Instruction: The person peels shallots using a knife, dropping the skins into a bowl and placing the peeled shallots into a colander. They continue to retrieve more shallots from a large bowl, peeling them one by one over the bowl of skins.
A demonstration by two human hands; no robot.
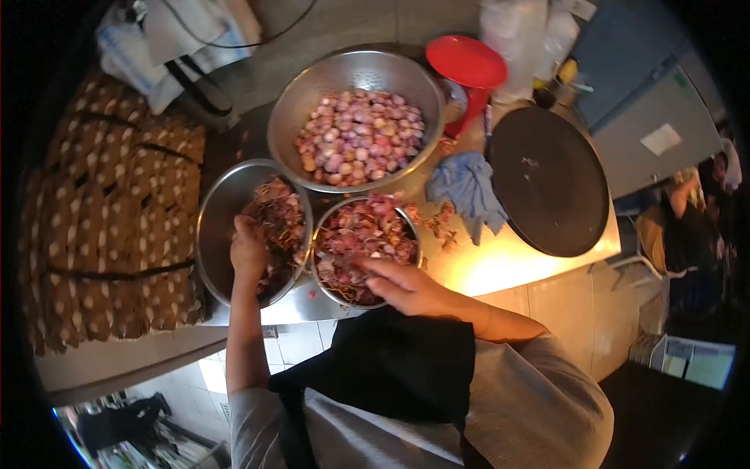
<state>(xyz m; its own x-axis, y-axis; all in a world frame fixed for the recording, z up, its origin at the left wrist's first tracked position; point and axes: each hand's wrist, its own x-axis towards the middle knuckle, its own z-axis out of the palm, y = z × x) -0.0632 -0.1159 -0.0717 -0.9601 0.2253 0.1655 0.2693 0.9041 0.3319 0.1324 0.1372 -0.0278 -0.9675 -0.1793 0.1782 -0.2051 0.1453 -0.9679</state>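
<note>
My left hand (248, 248) is inside the left steel bowl (215, 234), its fingers curled at the edge of a heap of dry reddish shallot skins (281, 215); I cannot tell what it grips. Over the right steel bowl (419, 250), my right hand (402, 288) has its fingers stretched out, tips at the loose papery skins (367, 227) that fill it. Behind both stands a large steel colander (285, 133) full of peeled pinkish shallots (359, 133).
Stacked brown egg trays (117, 227) border the bowls on the left. A crumpled blue cloth (466, 191) and a big black round tray (549, 184) lie to the right on the steel table (469, 266). Behind are a red lid (466, 61) and plastic bags (512, 47). A person (687, 227) is far right.
</note>
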